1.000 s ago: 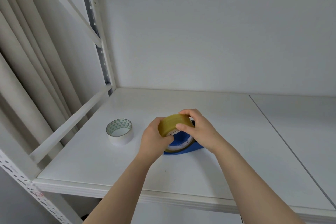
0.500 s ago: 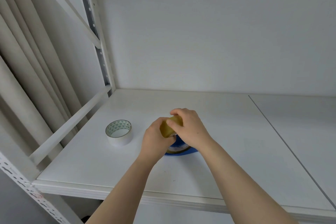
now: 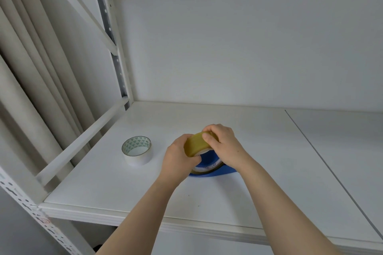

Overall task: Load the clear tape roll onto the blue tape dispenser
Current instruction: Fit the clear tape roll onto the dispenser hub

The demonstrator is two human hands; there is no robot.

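Observation:
A yellowish clear tape roll (image 3: 194,144) stands on edge in the blue tape dispenser (image 3: 209,160), which rests on the white shelf (image 3: 259,161). My left hand (image 3: 179,159) grips the roll's left side. My right hand (image 3: 224,146) grips its top and right side, thumb on the outer face. Both hands hide most of the dispenser; only its blue lower part and base show.
A white tape roll (image 3: 136,150) with a triangle-patterned core lies flat on the shelf to the left of my hands. A slanted side rail (image 3: 83,141) and upright post (image 3: 118,51) bound the shelf on the left. Curtains hang at far left.
My right hand slid over the top of the roll and back a little, and the roll shifted slightly in the dispenser. The left hand has stayed on the roll's left side.

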